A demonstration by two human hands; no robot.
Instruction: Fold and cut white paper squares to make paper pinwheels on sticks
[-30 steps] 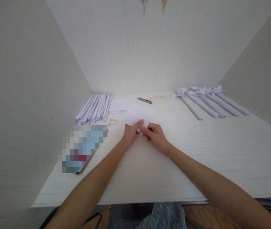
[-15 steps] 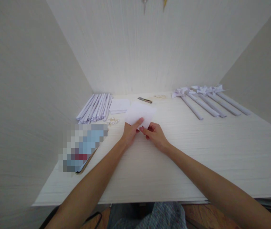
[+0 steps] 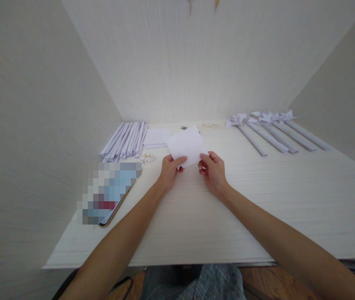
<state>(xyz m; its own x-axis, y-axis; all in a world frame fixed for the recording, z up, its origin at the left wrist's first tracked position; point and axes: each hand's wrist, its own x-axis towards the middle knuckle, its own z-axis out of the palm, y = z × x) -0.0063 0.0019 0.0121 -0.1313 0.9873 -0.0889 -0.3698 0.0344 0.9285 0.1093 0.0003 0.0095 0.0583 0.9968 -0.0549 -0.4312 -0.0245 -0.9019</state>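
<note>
A small white paper sheet is lifted off the white table, tilted up toward me. My left hand pinches its lower left corner between thumb and fingers. My right hand pinches its lower right corner. The two hands are a short gap apart, near the table's middle.
A bundle of rolled white paper sticks lies at the back left, a stack of white sheets beside it, small pale bits in front. Paper pinwheels on rolled sticks lie back right. A blurred flat object rests left. Walls enclose three sides.
The hands have moved apart along the sheet's lower edge and raised it off the table, so it now covers most of the scissors behind it.
</note>
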